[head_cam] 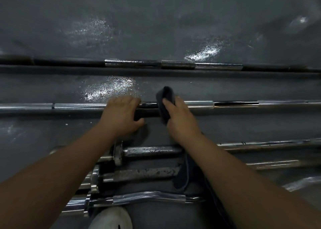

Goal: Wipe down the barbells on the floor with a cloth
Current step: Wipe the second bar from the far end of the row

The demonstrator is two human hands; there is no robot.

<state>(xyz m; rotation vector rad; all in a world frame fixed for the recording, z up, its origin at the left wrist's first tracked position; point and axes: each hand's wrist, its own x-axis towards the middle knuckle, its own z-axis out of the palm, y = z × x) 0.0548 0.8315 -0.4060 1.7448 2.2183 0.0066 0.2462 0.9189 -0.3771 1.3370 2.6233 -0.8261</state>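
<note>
Head view: both forearms reach up from the lower corners and meet at frame centre on the middle barbell (234, 104), which runs the full width of the picture. Left hand (121, 114) is palm-down on the shaft, fingers curled over the far side, thumb tucked under the near side, so it's gripping the bar. Right hand (181, 119) sits just beside it to the right, holding a dark cloth (165, 96) wrapped over the same shaft, thumb and fingers clamped on the fabric; the cloth's top edge sticks up past the bar. A short stretch of bare shaft shows between the two hands. Bar count: two long ones span the frame, the gripped one and the far barbell (132, 63) above it. Lower centre holds three shorter bars stacked toward the bottom edge: a knurled bar (152, 150), a rusty bar (142, 174), a wavy curl bar (147, 196). Lower right shows two more chrome bar sections (269, 143), ends cut off, can't tell their type. All lie on the grey floor (156, 20), glossy patches in upper half. One white shoe (111, 218) at bottom centre.
</note>
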